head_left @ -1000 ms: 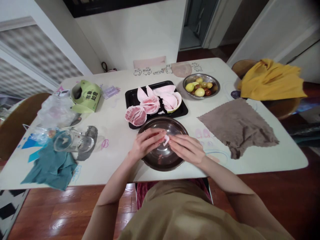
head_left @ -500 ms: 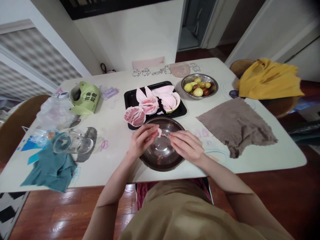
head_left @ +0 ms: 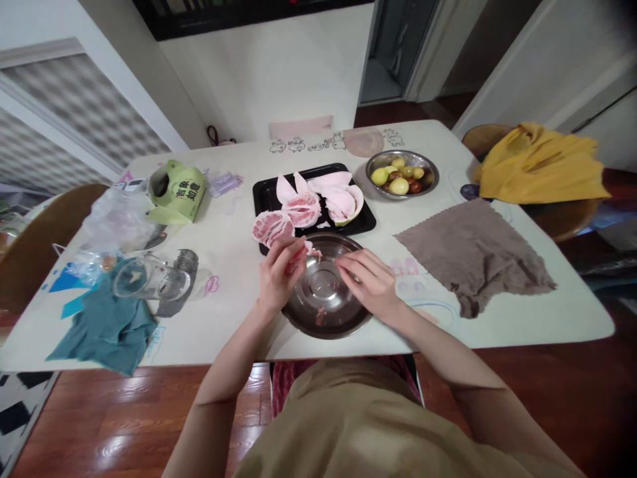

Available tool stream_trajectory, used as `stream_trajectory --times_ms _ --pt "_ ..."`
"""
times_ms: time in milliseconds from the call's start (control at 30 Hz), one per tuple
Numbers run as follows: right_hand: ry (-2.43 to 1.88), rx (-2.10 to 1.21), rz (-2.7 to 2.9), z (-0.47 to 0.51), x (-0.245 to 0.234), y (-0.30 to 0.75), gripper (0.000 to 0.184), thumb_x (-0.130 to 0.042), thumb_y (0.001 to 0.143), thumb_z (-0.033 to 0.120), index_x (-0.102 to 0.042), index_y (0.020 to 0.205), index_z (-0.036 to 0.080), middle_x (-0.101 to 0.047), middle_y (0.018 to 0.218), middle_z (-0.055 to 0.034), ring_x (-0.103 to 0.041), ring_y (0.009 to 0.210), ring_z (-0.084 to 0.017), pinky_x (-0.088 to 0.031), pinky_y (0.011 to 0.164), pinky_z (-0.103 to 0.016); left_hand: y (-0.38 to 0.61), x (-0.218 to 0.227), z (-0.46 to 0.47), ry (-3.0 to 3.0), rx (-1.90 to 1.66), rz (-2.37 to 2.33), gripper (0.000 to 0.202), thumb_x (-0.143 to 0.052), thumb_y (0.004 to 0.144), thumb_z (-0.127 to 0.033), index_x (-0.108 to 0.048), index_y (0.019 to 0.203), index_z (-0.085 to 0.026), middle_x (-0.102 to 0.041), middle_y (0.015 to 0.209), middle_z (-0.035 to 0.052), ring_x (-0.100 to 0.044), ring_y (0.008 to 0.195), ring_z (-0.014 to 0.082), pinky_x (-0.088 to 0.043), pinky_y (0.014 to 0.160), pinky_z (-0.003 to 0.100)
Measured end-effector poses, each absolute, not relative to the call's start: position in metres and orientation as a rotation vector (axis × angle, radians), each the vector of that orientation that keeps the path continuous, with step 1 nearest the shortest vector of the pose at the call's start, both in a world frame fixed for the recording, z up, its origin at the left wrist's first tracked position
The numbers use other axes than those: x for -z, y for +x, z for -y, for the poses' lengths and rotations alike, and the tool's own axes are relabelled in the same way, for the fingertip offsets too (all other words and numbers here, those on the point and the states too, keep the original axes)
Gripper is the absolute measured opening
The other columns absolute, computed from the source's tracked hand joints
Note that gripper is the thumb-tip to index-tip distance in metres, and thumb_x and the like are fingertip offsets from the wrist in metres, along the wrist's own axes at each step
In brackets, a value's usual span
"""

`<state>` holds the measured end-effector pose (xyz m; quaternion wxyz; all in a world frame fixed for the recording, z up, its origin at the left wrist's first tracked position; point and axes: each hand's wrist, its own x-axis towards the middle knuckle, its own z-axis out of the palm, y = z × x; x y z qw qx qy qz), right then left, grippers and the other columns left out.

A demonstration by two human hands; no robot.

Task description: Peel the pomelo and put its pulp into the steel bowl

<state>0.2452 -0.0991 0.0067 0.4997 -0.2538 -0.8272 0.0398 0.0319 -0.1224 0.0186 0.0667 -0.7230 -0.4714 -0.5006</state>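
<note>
Left hand (head_left: 279, 279) pinches pomelo segment (head_left: 309, 248) over steel bowl (head_left: 343, 320); right hand (head_left: 371, 277) curled, grip unclear. Segment probably light, soft, slick, easily torn; best held by membrane edge.

White table (head_left: 233, 226): tray (head_left: 263, 196), bowl (head_left: 343, 320), brown cloth (head_left: 472, 249)

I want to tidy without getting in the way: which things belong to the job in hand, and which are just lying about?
Seem in use:
pink citrus piece, in the left hand
large metal bowl
black tray
opened citrus
pale peel

Seem just lying about:
smaller fruit bowl
yellow cloth
brown cloth
teal cloth
clear container
green packaging
</note>
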Motion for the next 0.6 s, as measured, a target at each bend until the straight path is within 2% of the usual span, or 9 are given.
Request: stream_trajectory --times_ms 200,533,600 --pt "-0.643 -0.127 2.049 0.097 -0.006 0.242 0.013 -0.068 0.096 0.014 -0.071 0.108 0.017 -0.077 0.095 -0.0084 -0.07 0.085 -0.02 -0.062 0.08 -0.036 0.035 -0.019 0.123 -2.245 1.423 1.428 0.021 -0.063 0.099 -0.018 -0.069 0.118 -0.019 -0.074 0.109 0.0064 -0.075 0.098 0.0153 -0.061 0.085 0.024" --pt "-0.756 -0.108 1.901 0.094 -0.014 0.242 0.028 -0.074 0.094 0.026 -0.068 0.121 0.02 -0.077 0.1 -0.009 -0.072 0.091 -0.023 -0.061 0.084 -0.037 0.044 -0.014 0.11 -2.223 1.442 1.374 0.023 -0.065 0.098 -0.019 -0.069 0.12 -0.02 -0.075 0.11 0.0061 -0.075 0.099 0.0155 -0.062 0.09 0.026" --pt "-0.776 -0.056 1.893 0.093 -0.016 0.244 0.027 -0.074 0.094 0.027 -0.068 0.119 0.019 -0.077 0.098 -0.0089 -0.072 0.09 -0.023 -0.06 0.083 -0.037 0.047 -0.013 0.107 -2.271 1.438 1.315 0.023 -0.066 0.098 -0.019 -0.069 0.12 -0.021 -0.075 0.11 0.0062 -0.075 0.099 0.0153 -0.062 0.089 0.026"
